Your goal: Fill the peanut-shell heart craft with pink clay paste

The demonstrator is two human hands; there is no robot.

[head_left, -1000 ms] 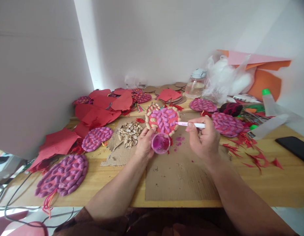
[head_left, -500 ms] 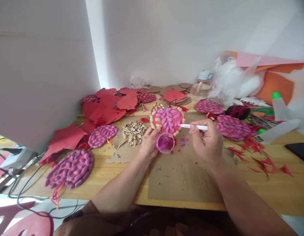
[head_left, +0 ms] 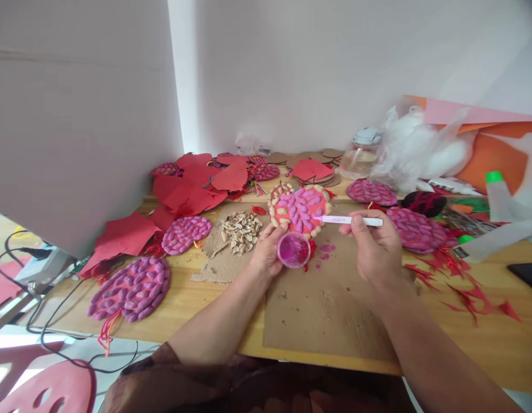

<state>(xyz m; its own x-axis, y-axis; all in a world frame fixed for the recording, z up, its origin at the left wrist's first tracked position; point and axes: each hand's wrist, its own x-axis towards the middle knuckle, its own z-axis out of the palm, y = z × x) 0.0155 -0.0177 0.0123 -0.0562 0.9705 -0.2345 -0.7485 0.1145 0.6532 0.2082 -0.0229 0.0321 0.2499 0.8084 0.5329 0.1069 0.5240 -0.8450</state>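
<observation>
A red heart-shaped plaque (head_left: 316, 199) is covered with peanut shells, purple in the middle and bare tan around the rim. My left hand (head_left: 266, 252) grips its lower left edge, thumb on the front, together with a small clear cup of purple paint (head_left: 294, 250) just below it. Between the fingertips of my right hand (head_left: 375, 246) is a white marker pen (head_left: 349, 220), level, its tip pointing left at the purple shells near the heart's right side. Whether the tip touches a shell I cannot tell.
Beneath my hands lies a paint-spotted cardboard sheet (head_left: 321, 310). Loose peanut shells (head_left: 240, 229) are piled on cardboard to the left. Purple shell-covered plaques (head_left: 130, 288), red cut pieces (head_left: 123, 238), a lidded jar (head_left: 358, 160) and red scraps (head_left: 472, 298) surround the work.
My right hand has drawn the marker a little to the right and the heart seems slightly turned. The whole view has shifted a bit; both hands keep their grip.
</observation>
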